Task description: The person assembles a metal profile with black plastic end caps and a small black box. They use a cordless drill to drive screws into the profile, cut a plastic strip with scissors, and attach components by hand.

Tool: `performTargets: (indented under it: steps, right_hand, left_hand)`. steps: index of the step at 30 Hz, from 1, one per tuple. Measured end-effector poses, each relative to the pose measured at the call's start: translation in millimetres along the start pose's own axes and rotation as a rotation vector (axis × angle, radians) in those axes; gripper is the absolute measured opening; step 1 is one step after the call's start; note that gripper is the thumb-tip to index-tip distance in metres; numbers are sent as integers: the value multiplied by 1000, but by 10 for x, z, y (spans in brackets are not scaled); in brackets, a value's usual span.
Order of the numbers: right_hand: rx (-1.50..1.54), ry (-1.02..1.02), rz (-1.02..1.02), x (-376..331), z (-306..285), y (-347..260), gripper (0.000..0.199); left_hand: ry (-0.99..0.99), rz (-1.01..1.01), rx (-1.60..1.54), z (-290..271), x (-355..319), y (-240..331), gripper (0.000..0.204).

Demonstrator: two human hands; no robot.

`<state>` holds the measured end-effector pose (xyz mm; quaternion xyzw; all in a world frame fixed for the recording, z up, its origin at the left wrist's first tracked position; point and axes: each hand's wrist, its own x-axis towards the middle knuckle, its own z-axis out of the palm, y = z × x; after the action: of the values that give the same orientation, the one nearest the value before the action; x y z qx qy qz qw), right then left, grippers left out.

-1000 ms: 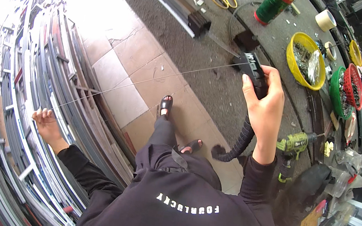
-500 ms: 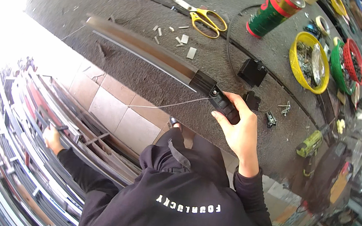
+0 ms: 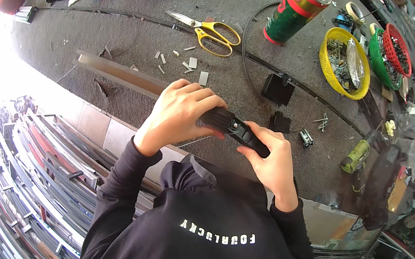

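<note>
A long brown-grey metal profile (image 3: 123, 76) lies at a slant over the bench, running from the far left toward me. My left hand (image 3: 180, 111) is wrapped over its near end and hides that stretch. Out of this end sticks a black plastic fitting (image 3: 240, 131) with a screw in its top. My right hand (image 3: 275, 160) holds the fitting's outer end between thumb and fingers. Just beyond the right hand lie a small black block (image 3: 279, 122) and a small metal-and-black part (image 3: 306, 138). A larger black box (image 3: 278, 89) sits farther back.
Yellow-handled scissors (image 3: 215, 35), small pale pieces (image 3: 203, 78) and a spray can (image 3: 295, 15) are on the carpeted bench (image 3: 141, 36). A yellow basket (image 3: 323, 61) of small parts, screws (image 3: 322, 121) and a green power tool (image 3: 356, 156) are rightward. Racked metal bars (image 3: 44, 184) fill the lower left.
My left hand has come up from the racked bars and closed around the profile's near end. My right hand still holds the black fitting, which sits slightly lower. The view has shifted.
</note>
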<state>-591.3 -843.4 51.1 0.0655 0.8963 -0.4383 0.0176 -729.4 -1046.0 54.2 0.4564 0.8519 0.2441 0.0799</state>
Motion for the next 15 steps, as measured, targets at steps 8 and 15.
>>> performTargets:
  steps: [8, 15]
  right_hand:
    - [66, -66, 36, 7, -29, 21, 54]
    - [51, -19, -95, -4, 42, -16, 50]
  left_hand:
    - [165, 129, 30, 92, -12, -109, 49]
    - [117, 136, 57, 83, -72, -116, 50]
